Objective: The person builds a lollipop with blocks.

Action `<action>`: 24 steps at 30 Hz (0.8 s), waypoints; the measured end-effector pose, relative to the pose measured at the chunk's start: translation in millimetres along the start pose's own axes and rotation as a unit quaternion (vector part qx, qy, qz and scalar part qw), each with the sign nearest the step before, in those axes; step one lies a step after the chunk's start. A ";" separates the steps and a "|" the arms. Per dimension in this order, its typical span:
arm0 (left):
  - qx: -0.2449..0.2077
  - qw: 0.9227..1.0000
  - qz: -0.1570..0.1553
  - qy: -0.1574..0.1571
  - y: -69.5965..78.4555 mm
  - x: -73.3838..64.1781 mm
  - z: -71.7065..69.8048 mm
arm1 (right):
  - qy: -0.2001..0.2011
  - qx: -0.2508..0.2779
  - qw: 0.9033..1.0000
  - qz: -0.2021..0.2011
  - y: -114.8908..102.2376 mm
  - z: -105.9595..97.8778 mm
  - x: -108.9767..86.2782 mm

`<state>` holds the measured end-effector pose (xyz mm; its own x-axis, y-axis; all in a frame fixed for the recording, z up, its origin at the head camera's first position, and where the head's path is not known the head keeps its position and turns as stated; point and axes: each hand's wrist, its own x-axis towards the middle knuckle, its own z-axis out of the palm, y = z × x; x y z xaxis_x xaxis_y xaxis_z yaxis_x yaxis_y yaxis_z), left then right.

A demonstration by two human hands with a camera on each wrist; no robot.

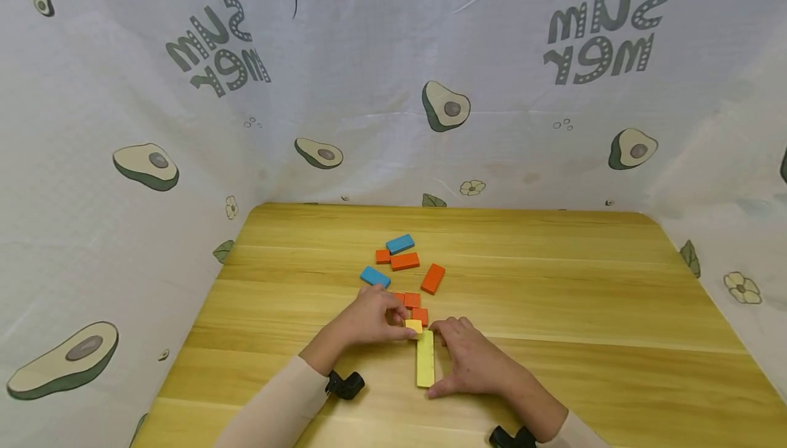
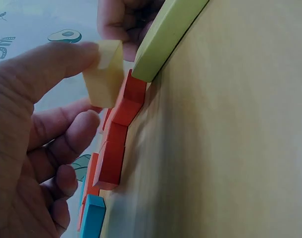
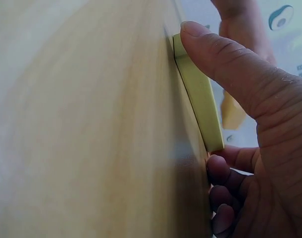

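My left hand (image 1: 369, 322) pinches a small yellow block (image 2: 104, 74) between thumb and fingers, raised off the table in the left wrist view. Beside it, a long yellow-green block (image 1: 425, 359) lies on the table, pointing away from me. My right hand (image 1: 473, 359) grips this block lengthwise, the thumb (image 3: 215, 49) at its near end and a finger at its far end. Just past the far end sits a small orange block (image 1: 420, 316), with more orange blocks (image 1: 412, 300) behind it, partly hidden by my left hand.
Farther back lie a blue block (image 1: 375, 276), another blue block (image 1: 400, 243), and orange blocks (image 1: 405, 261), one set apart as a slanted orange block (image 1: 433, 278). The wooden table (image 1: 584, 284) meets a printed cloth (image 1: 381, 127) at its back and sides.
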<state>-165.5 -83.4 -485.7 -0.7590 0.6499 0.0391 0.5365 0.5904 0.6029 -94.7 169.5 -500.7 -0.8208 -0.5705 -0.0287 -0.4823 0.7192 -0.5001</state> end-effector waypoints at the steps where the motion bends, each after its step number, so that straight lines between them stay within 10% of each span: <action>1: -0.001 1.000 -0.001 -0.005 0.2 -2.0 0.5 | 0.000 -0.001 1.000 0.002 0.4 0.3 -0.1; 24: 0.120 0.991 -0.014 0.062 6.4 6.9 20.0 | -0.001 0.017 1.000 0.014 -0.1 -0.9 -3.9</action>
<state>-159.9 -65.6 -497.5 -0.8066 0.5763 0.1318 0.5753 0.7137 0.3995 -91.7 171.9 -499.7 -0.8330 -0.5515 -0.0444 -0.4492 0.7209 -0.5278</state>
